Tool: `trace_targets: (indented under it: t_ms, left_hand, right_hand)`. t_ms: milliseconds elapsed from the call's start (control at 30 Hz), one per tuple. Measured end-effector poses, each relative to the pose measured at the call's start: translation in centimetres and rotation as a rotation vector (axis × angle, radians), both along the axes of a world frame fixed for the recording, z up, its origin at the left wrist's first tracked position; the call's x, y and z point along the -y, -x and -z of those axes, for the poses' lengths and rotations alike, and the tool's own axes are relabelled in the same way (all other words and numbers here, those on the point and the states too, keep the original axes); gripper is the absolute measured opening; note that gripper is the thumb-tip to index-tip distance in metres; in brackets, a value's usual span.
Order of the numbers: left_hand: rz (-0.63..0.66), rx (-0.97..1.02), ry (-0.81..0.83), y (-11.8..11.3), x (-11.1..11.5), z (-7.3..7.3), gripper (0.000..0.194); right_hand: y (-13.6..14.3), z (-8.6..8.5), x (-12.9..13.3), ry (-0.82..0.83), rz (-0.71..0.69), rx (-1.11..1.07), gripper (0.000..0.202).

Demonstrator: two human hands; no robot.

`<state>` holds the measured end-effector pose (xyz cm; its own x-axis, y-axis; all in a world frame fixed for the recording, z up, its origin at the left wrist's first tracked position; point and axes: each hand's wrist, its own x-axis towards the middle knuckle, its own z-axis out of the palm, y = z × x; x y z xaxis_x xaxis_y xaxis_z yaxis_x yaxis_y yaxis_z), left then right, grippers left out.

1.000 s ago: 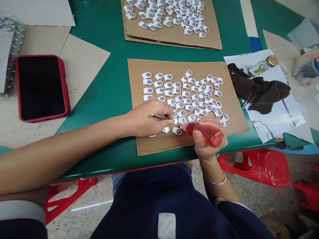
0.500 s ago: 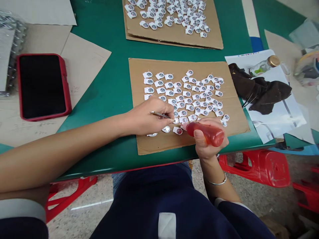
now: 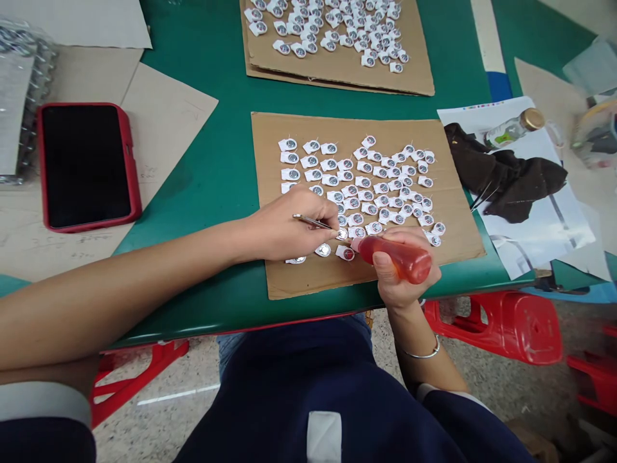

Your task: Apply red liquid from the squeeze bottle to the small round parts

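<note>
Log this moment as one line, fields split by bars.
Left hand: holds thin metal tool | Right hand: grips red bottle, nozzle near red-centred piece | Cardboard: bears many small white pieces

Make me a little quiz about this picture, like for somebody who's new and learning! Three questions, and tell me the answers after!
1. Which hand holds the red bottle?
2. True or false: the phone lies on the brown cloth.
3. Fill in the blank: the small white pieces lie on brown ____.

Key:
1. The right hand; the left hand holds a slim metal tool.
2. False. It lies on pale sheets at the left of the picture.
3. Cardboard.
</note>
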<state>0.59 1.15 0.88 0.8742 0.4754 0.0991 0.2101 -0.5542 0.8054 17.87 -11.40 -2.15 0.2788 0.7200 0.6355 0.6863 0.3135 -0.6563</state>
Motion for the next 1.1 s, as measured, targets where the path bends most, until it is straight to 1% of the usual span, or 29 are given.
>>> trace_targets:
  t_ms: [200,267,333,367,433,500,533,567,633,700,733,800,867,933,1000,1100]
  left_hand:
    - [-0.004,-0.001,0.013,0.0,0.0,0.2,0.011]
    - [-0.015,-0.008,0.031,-0.1,0.1,0.2,0.010]
    - [-0.038,-0.011,0.077,-0.2,0.1,-0.2,0.009]
    - [-0.056,-0.005,0.106,-0.2,0.0,-0.5,0.008]
    - [-0.111,0.024,0.140,-0.3,-0.2,-1.6,0.006]
    - [-0.187,0.048,0.103,-0.1,-0.3,-2.8,0.006]
    - [-0.224,0.049,0.059,0.0,-0.3,-3.4,0.006]
    - [-0.249,0.045,0.008,0.2,-0.1,-3.8,0.006]
    - [-0.275,0.028,-0.094,0.9,0.5,-4.1,0.006]
    - [-0.281,0.029,-0.191,1.8,1.5,-3.5,0.007]
    - [-0.290,0.038,-0.247,2.2,2.1,-3.0,0.008]
    - [-0.293,0.054,-0.320,3.0,3.3,-1.7,0.008]
    - [-0.241,0.077,-0.394,3.5,4.2,-0.3,0.007]
    - [-0.173,0.071,-0.461,3.7,4.7,0.7,0.009]
    - [-0.137,0.057,-0.515,3.7,5.0,1.3,0.010]
    - [-0.138,0.046,-0.549,3.6,5.0,1.6,0.009]
  right_hand:
    - [0.1,0.4,0.0,-0.016,0.008,-0.029,0.027]
    - [-0.1,0.4,-0.1,-0.049,0.039,-0.134,0.027]
    - [-0.7,-0.1,-0.4,-0.070,0.056,-0.338,0.026]
    - [-1.1,-0.6,-0.7,-0.066,0.045,-0.455,0.026]
    - [-2.2,-2.1,-1.5,-0.031,-0.020,-0.641,0.027]
    - [-3.2,-4.1,-2.7,-0.013,-0.093,-0.757,0.025]
    - [-3.6,-5.0,-3.5,0.009,-0.128,-0.780,0.024]
    - [-3.9,-5.9,-4.3,0.024,-0.193,-0.781,0.021]
    - [-3.9,-7.1,-5.9,0.022,-0.281,-0.766,0.018]
    - [-3.3,-7.6,-7.3,0.040,-0.355,-0.741,0.021]
    - [-2.7,-7.4,-7.8,0.061,-0.376,-0.734,0.022]
    - [-1.5,-6.7,-8.3,0.102,-0.403,-0.733,0.023]
    - [-0.5,-5.5,-8.2,0.121,-0.399,-0.707,0.023]
    - [0.2,-4.6,-7.8,0.125,-0.376,-0.653,0.023]
    - [0.6,-4.0,-7.4,0.131,-0.352,-0.601,0.021]
    - [0.6,-3.8,-7.1,0.124,-0.347,-0.560,0.020]
